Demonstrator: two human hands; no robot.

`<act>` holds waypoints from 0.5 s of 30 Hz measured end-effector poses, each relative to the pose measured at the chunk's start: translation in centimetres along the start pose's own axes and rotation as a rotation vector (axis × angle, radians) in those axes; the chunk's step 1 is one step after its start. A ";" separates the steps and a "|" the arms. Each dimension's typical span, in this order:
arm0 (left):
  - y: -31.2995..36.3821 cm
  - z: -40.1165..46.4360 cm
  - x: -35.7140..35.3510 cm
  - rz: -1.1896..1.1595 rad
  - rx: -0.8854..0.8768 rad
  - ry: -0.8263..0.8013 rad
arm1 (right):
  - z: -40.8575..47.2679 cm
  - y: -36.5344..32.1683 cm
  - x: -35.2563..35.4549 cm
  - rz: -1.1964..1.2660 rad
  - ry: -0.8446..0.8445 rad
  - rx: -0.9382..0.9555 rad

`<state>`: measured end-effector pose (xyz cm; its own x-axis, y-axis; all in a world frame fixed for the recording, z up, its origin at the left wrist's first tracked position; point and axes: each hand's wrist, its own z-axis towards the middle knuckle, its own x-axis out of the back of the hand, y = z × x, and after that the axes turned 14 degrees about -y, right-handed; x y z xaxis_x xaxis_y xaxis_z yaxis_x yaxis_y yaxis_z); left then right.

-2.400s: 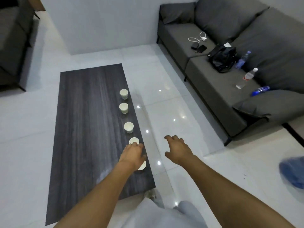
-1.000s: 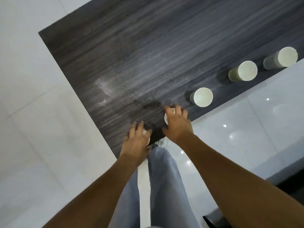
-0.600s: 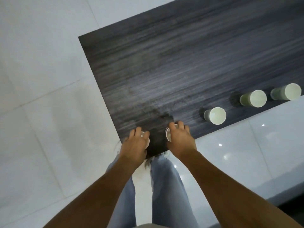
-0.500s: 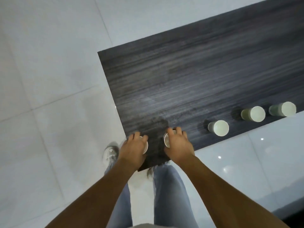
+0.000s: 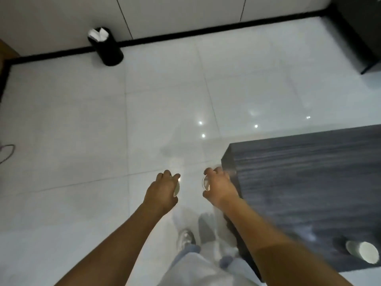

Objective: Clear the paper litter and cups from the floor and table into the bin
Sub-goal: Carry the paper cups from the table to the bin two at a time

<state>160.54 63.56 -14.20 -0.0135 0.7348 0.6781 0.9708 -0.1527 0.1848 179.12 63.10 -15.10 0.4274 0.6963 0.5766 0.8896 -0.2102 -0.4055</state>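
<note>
Half a second ago both hands were down on the corner of the table, each one on a cup. Now they are lifted off it and held out over the white floor point(image 5: 82, 141), and the view has swung round to the bin.

The left hand point(image 5: 162, 190) has its fingers curled round a white cup point(image 5: 176, 187); only a thin edge of that cup shows. The right hand point(image 5: 220, 187) grips another cup point(image 5: 205, 182), and its round rim peeks out on the side away from the table. This hand is just beside the table's near corner. The left hand is a little farther from the table.

The table point(image 5: 309, 182) is dark wood and now sits off to the right. Before, three more cups stood on it in a row. Now just one cup point(image 5: 362, 251) can be seen, near the table's edge.

The black bin point(image 5: 109, 52) stands far from the table, against the wall, with white paper point(image 5: 98, 35) sticking out of its top.
</note>
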 end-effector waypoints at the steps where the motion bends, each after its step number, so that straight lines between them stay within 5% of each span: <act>1: -2.2 -0.4 1.7 -0.025 0.025 0.029 | 1.0 -2.7 0.9 -0.024 0.019 0.050; 15: -16.5 8.9 22.2 -0.266 0.211 0.169 | 18.5 -17.7 18.0 -0.265 -0.014 0.267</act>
<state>146.30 88.31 -8.53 -0.2936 0.6081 0.7375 0.9559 0.1805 0.2317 168.13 92.02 -10.64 0.1840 0.7122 0.6775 0.8948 0.1639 -0.4153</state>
